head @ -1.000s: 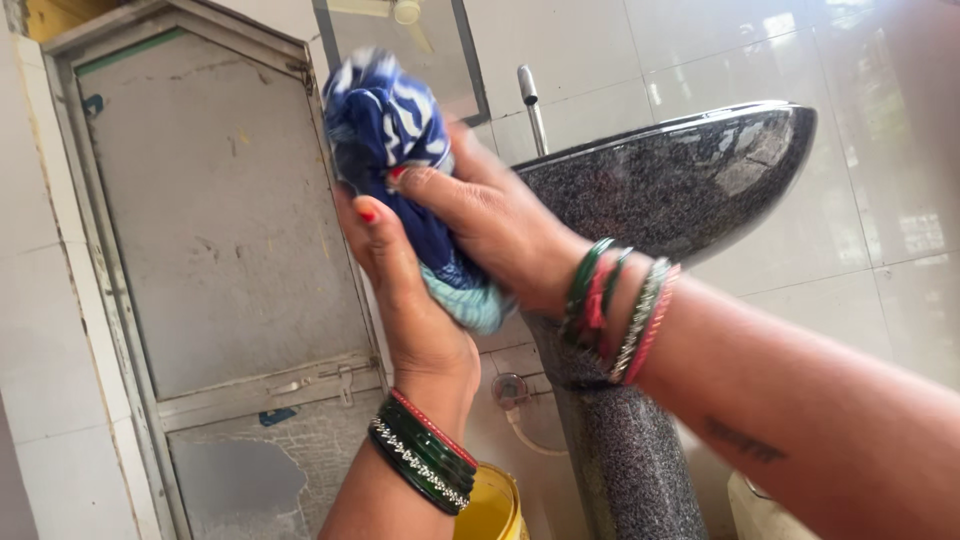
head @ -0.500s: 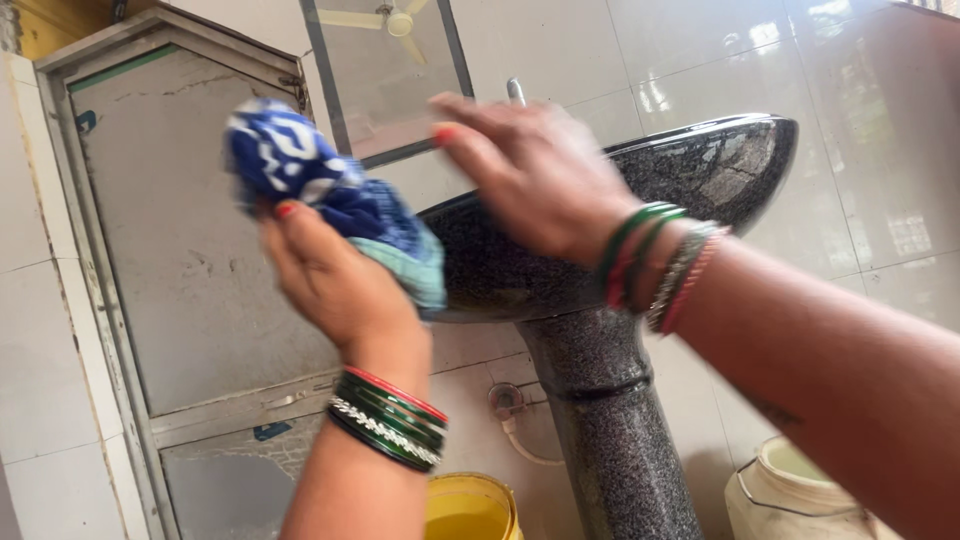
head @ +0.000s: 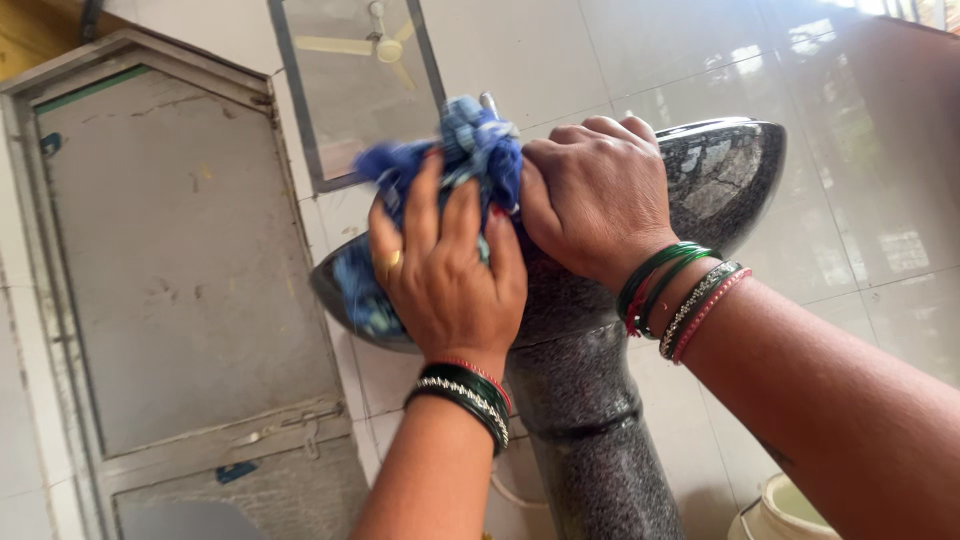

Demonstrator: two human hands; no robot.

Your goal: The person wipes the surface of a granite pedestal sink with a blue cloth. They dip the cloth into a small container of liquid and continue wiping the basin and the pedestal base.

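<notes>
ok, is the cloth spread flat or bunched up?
Bunched up: the blue cloth is crumpled between the left hand and right hand.

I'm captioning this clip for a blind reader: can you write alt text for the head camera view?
Two hands, the left hand and the right hand, grip a bunched blue patterned cloth over a dark speckled granite pedestal basin. Both wrists wear green, red and silver bangles. Behind are white wall tiles, a mirror and a grey metal door.
</notes>
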